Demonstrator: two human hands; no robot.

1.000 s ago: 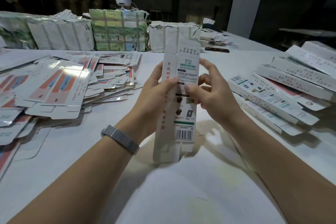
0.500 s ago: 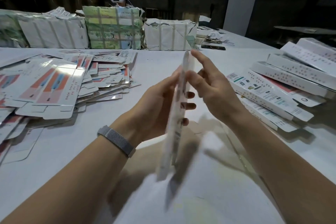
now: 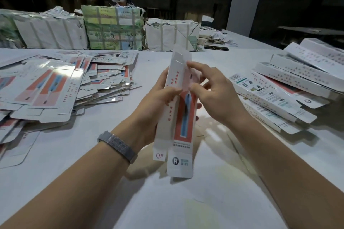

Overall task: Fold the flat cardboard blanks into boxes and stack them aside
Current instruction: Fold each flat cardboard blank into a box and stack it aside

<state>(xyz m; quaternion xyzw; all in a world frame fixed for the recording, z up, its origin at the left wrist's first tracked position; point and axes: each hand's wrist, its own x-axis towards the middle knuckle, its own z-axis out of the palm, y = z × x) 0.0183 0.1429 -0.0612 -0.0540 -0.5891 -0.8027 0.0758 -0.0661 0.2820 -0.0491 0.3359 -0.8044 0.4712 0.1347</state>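
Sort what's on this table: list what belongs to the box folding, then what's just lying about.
Part of the job:
- box held upright by left hand and right hand
- flat blanks, spread at left
- folded boxes, stacked at right

Lying about:
- strapped bundles along the far edge
- dark flat thing beyond them
- paper scraps

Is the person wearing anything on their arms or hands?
Yes, one thing. The left wrist has a grey metal mesh band, like a watch strap or bracelet; no dial shows. Both forearms are bare, with no sleeves in view. The left hand and right hand wear no gloves or rings that show.
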